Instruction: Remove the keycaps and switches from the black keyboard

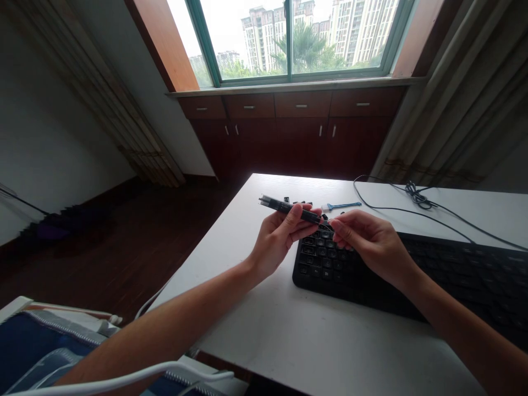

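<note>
My left hand [280, 234] is closed around a slim black pen-shaped tool [276, 205], which points up and to the left with a clear, pronged-looking far end. At the tool's near end, my right hand [367, 236] pinches a thin wire-like piece [327, 224]; the fingertips hide most of it. Both hands are raised over the left end of a black keyboard [350, 280]. Some keycaps look to be off at that corner, where the key sockets show. Small loose black keycaps [286, 200] lie behind my left fingers, partly covered.
A small blue brush [341, 205] lies behind the keyboard. A black cable [416, 195] is bundled and looped at the back right of the white table [247, 324]. The table's left edge drops to a dark floor. A white curved bar [165, 367] crosses the lower left.
</note>
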Motion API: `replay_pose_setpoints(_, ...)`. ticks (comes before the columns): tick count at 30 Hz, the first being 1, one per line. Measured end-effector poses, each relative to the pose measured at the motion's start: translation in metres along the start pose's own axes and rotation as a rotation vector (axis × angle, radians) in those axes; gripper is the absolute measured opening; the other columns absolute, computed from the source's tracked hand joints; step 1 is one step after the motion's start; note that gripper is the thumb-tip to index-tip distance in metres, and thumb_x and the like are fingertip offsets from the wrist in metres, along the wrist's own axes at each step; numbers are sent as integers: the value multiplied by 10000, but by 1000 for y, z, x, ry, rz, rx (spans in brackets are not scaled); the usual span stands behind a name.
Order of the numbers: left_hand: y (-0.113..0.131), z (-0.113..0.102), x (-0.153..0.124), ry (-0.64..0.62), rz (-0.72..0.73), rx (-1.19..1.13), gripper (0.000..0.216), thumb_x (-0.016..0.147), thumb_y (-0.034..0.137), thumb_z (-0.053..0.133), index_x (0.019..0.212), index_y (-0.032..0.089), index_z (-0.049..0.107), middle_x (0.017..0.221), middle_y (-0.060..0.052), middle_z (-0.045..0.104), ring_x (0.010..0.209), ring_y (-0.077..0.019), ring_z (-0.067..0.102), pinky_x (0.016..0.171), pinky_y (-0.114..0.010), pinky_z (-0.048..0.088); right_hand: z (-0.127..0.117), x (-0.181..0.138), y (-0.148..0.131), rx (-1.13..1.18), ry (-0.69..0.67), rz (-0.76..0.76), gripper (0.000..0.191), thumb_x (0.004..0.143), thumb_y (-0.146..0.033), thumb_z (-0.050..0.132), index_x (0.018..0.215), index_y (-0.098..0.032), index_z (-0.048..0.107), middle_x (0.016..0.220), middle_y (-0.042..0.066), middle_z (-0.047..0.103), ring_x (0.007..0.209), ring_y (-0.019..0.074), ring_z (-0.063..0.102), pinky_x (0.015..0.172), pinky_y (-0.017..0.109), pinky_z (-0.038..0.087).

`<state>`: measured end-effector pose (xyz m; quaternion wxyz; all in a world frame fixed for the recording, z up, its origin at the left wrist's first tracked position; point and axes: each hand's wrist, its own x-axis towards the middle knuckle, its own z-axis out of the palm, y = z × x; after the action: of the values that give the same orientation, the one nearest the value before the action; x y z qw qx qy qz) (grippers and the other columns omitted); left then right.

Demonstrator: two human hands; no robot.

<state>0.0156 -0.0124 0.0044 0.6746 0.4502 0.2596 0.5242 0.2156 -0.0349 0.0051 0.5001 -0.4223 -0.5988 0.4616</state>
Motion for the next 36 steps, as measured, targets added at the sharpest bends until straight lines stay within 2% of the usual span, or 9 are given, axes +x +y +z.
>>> replay_pose_setpoints(6, -1, -4, 1, -45, 6, 25, 345, 999, 387, 572, 1188, 119, 679, 1232, -162, 711, 1199, -286, 663, 999, -401, 558, -1, 0, 0, -63, -9, 21, 264, 902, -440, 708, 995, -195, 728, 781, 22, 710, 700, 132, 655, 607, 219, 549)
replay_pose_setpoints(10, 1, -4, -1, -157, -5, 45, 348, 1020, 376, 514, 1219, 143, 680, 1297, -154, 677, 1277, -318, 597, 1039, -454, 506, 0, 2, -3, -33, -75, 69, 370, 936, -498, 636, 1122, -194, 738, 1000, 78, 735, 853, 184, 688, 646, 263, 579)
replay_pose_setpoints(15, 3, -2, -2, -169, 52, 102, 315, 1006, 377, 549, 1201, 187, 708, 1366, -101, 637, 1289, -274, 566, 1059, -364, 446, 5, 1, -6, 53, -141, 131, 383, 918, -494, 664, 1133, -191, 757, 1025, 89, 760, 841, 184, 708, 698, 290, 585)
replay_pose_setpoints(18, 3, -2, -1, -158, 35, 142, 353, 987, 431, 576, 1217, 198, 706, 1273, -92, 680, 1199, -256, 606, 992, -340, 460, 8, -1, -6, 94, -151, 161, 385, 891, -487, 701, 1120, -182, 759, 985, 88, 771, 850, 191, 717, 717, 299, 589)
replay_pose_setpoints(21, 0, -4, 0, -140, -3, 158, 367, 968, 447, 605, 1226, 203, 699, 1172, -83, 709, 1077, -221, 641, 906, -311, 483, 8, -1, -5, 142, -106, 167, 358, 862, -457, 746, 1087, -179, 756, 943, 77, 772, 832, 184, 720, 727, 292, 590)
replay_pose_setpoints(24, -3, -6, 2, -115, -31, 124, 337, 935, 406, 665, 1194, 195, 707, 1086, -68, 722, 984, -179, 657, 842, -273, 507, 6, 1, -2, 161, -42, 127, 333, 813, -394, 808, 1081, -205, 748, 1023, 69, 771, 891, 188, 718, 799, 307, 596)
replay_pose_setpoints(27, -5, -7, 3, -98, -57, 86, 331, 889, 323, 733, 1181, 171, 700, 1109, -72, 720, 997, -173, 673, 875, -275, 532, 5, 2, 2, 154, 2, 55, 346, 789, -345, 835, 1098, -225, 735, 1113, 63, 756, 1010, 213, 709, 925, 361, 581)
replay_pose_setpoints(29, -5, -8, 4, -94, -69, 50, 339, 867, 258, 758, 1182, 157, 687, 1148, -78, 711, 1040, -181, 678, 913, -281, 537, 4, 2, 4, 126, 20, 5, 343, 798, -325, 829, 1112, -231, 726, 1131, 59, 747, 1048, 222, 700, 957, 381, 575)
replay_pose_setpoints(36, -2, -7, 4, -95, -90, -87, 416, 795, 114, 798, 1187, 160, 664, 1100, -69, 746, 1049, -186, 704, 978, -296, 518, 5, 0, 5, -68, 55, -137, 296, 851, -315, 775, 1130, -233, 716, 1129, 70, 719, 951, 224, 689, 815, 386, 608)
